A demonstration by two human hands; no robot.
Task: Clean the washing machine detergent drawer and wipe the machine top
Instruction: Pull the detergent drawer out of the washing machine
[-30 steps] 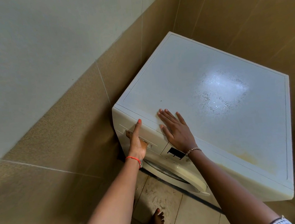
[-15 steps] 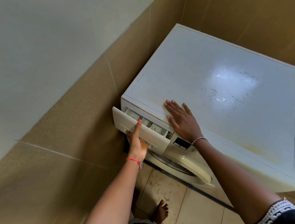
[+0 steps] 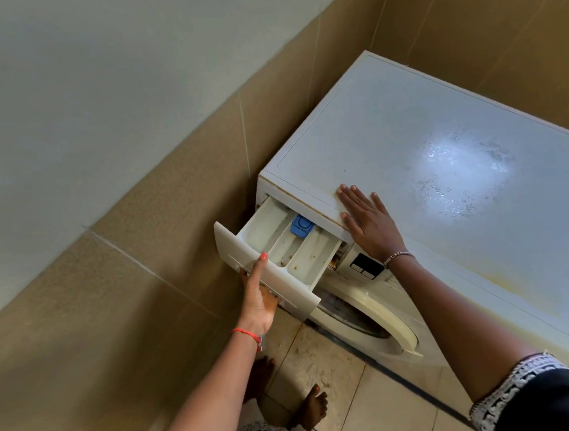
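A white front-loading washing machine stands in a tiled corner. Its detergent drawer (image 3: pixel 289 249) is pulled far out at the upper left of the front, showing three stained compartments and a blue insert (image 3: pixel 300 227) at the back. My left hand (image 3: pixel 259 296) grips the drawer's front panel from below, thumb on its upper edge. My right hand (image 3: pixel 368 221) lies flat with straight fingers on the front left of the machine top (image 3: pixel 442 153), which is dusty, with water spots in the middle and a yellow stain near the front right.
Tan tiled walls close in on the left and behind the machine. The round door (image 3: pixel 371 317) and a dark display panel (image 3: pixel 366 266) are below the drawer. My bare feet (image 3: pixel 310 409) stand on the dirty beige floor tiles in front.
My left hand has pulled the drawer from shut to far out, exposing its compartments. My right hand has stayed flat on the machine top.
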